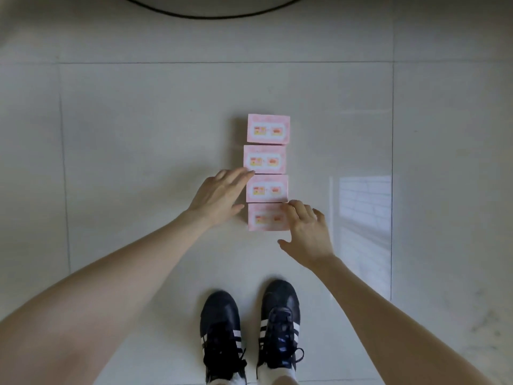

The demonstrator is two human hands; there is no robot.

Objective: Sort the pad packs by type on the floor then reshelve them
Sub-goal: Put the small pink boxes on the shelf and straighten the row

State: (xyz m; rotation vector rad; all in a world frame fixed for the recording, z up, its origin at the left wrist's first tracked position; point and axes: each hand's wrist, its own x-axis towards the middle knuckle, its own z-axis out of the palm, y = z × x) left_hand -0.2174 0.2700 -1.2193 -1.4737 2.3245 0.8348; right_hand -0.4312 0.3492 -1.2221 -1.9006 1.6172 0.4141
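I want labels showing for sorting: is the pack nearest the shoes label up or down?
Label up: the nearest pack shows the same printed panel on top as the three packs beyond it.

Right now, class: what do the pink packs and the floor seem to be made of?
Pink packs: probably printed card or film wrap; matt, crisp edges, too blurred to settle. Floor: glossy tile, likely ceramic; grout lines and a window reflection show it.

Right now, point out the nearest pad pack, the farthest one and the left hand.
nearest pad pack [266, 218]: head view, top face.
farthest pad pack [268, 129]: head view, top face.
left hand [219, 194]: head view, back of hand.
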